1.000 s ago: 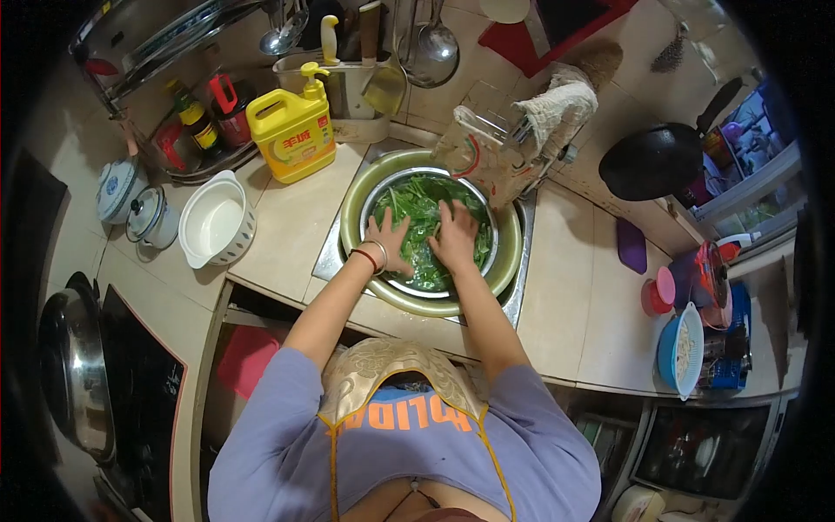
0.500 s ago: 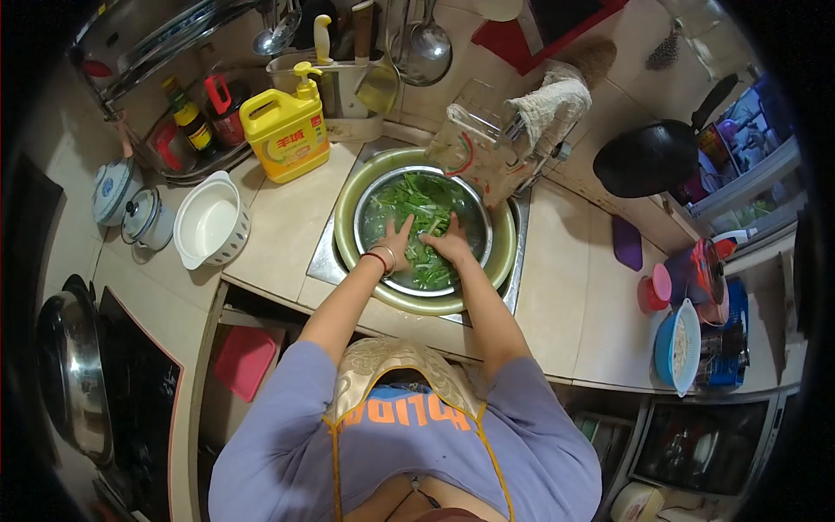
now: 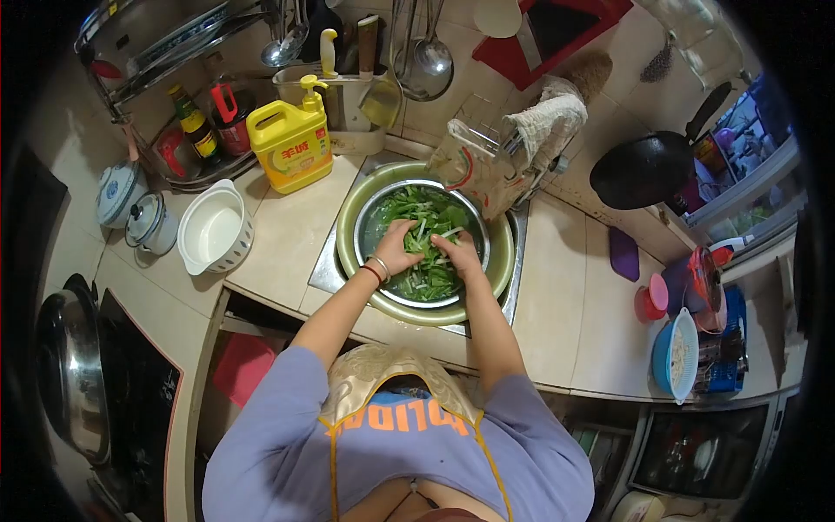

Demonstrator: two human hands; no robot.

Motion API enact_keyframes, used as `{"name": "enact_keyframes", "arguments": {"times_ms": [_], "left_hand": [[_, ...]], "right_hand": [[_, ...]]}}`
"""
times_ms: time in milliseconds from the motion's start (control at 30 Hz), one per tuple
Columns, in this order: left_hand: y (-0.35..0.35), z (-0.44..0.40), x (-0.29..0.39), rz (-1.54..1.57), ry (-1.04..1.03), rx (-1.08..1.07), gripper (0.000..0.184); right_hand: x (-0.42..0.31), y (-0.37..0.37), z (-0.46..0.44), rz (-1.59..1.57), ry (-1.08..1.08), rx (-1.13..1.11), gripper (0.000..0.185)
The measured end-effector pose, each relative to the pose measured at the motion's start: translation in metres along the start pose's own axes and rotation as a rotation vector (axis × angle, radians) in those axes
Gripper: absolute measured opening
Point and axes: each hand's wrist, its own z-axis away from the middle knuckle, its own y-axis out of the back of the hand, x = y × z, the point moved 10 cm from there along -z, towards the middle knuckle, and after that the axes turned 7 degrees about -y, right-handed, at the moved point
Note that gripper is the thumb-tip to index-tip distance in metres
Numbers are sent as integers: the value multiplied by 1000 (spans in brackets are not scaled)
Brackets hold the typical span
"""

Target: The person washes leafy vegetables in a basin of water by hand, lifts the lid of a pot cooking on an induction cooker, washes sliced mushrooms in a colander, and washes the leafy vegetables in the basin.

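Observation:
Leafy greens (image 3: pixel 424 209) lie in water in a steel bowl (image 3: pixel 366 211), which sits inside a larger olive-green basin (image 3: pixel 347 228) over the sink (image 3: pixel 323 272). My left hand (image 3: pixel 397 249), with a bangle and a red band at its wrist, is curled round the left side of the greens. My right hand (image 3: pixel 461 253) closes on their right side. A bunch of leaves and pale stems is gathered between the two hands. Some fingertips are hidden among the leaves.
Left of the sink stand a yellow detergent jug (image 3: pixel 291 148) and a white pot (image 3: pixel 211 228). A cloth-draped faucet (image 3: pixel 557 113) reaches over the basin from behind. To the right are a hanging black pan (image 3: pixel 642 170), a purple pad (image 3: pixel 624 254) and a blue basket (image 3: pixel 676 357).
Both hands were spread over the greens a second ago. They have since moved in and closed round them, bunching the leaves in the middle of the bowl.

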Motion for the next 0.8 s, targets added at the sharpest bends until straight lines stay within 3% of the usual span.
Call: {"name": "enact_keyframes", "arguments": {"times_ms": [133, 200, 333, 400, 567, 700, 800], "left_hand": [[8, 5, -18, -100, 195, 55, 72], [10, 12, -33, -239, 344, 49, 73], [-18, 17, -45, -363, 402, -278, 85], [-21, 18, -44, -387, 404, -338, 90], [-15, 20, -35, -389, 436, -362, 95], [-6, 17, -22, -456, 400, -290, 104], [-11, 16, -13, -462, 370, -355, 107]], "right_hand": [[-28, -10, 11, 709, 437, 201, 65], [-18, -6, 9, 792, 313, 290, 78], [-27, 5, 17, 878, 56, 323, 90], [-28, 8, 15, 949, 5, 293, 95], [-15, 0, 20, 967, 101, 14, 109], [24, -28, 37, 1266, -162, -283, 125], [43, -41, 22, 1429, -299, -312, 128]]}}
